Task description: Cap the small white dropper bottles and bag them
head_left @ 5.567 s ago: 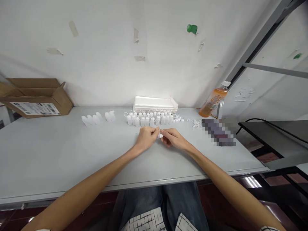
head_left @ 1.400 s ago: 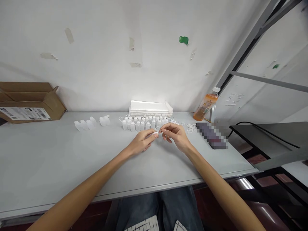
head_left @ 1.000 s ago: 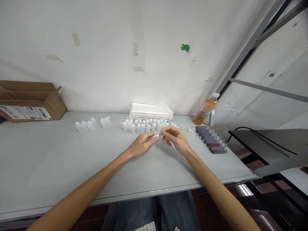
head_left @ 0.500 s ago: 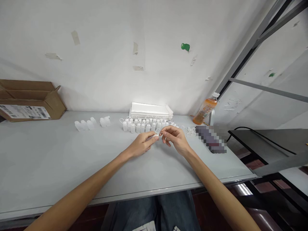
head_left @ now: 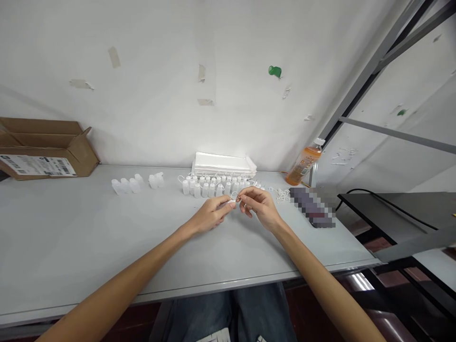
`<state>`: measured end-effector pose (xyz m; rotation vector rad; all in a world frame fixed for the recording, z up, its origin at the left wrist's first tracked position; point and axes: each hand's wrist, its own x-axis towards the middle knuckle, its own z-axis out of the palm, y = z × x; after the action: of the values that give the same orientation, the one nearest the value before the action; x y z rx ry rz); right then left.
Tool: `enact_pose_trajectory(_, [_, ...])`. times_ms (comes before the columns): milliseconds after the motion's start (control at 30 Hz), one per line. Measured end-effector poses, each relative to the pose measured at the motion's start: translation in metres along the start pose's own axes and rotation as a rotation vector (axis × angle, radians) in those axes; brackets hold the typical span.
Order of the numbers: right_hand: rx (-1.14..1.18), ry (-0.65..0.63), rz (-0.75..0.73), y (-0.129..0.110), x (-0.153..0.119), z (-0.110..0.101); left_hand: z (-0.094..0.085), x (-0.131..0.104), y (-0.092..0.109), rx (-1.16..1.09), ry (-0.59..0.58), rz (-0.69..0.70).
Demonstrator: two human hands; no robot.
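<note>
My left hand point(head_left: 211, 213) is closed round a small white bottle point(head_left: 231, 202), most of it hidden by the fingers. From its top rises a thin white cord loop point(head_left: 233, 194). The thumb and forefinger of my right hand point(head_left: 260, 205) pinch at the right side of this loop, while the other fingers curl loosely. Just beyond both hands stand rows of small white bottles point(head_left: 205, 190), several with cord loops at their tops. A heap of white cords point(head_left: 283, 195) lies to the right of my right hand.
White flat packs point(head_left: 224, 161) are stacked against the wall. Several loose translucent white pieces point(head_left: 125, 185) lie at the left on the grey table point(head_left: 89, 247). A cardboard box point(head_left: 46, 147) stands far left. An orange drink bottle point(head_left: 304, 164) and a blurred dark object point(head_left: 313, 207) are at the right.
Both hands keep almost the same pose round the bottle and its loop. The whole view has shifted very slightly; nothing on the table has visibly moved.
</note>
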<state>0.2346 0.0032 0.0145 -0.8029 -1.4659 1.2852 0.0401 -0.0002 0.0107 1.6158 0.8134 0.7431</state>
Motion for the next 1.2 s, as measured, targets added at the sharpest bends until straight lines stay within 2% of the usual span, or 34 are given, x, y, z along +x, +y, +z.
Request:
enact_pose_trajectory(333, [0.001, -0.008, -0.015, -0.0010, 0.0000, 0.0014, -0.0031, 0.0002, -0.0003, -0.013, 0.011, -0.007])
enact_pose_trajectory(867, [-0.034, -0.001, 0.013, -0.0005, 0.0001, 0.0071, -0.0017, -0.0027, 0.0045, 0.245, 0.101, 0.037])
enact_pose_trajectory(1200, [0.032, -0.038, 0.050, -0.0009, -0.0011, 0.0071, -0.0011, -0.0025, 0.0038, 0.338, 0.143, 0.128])
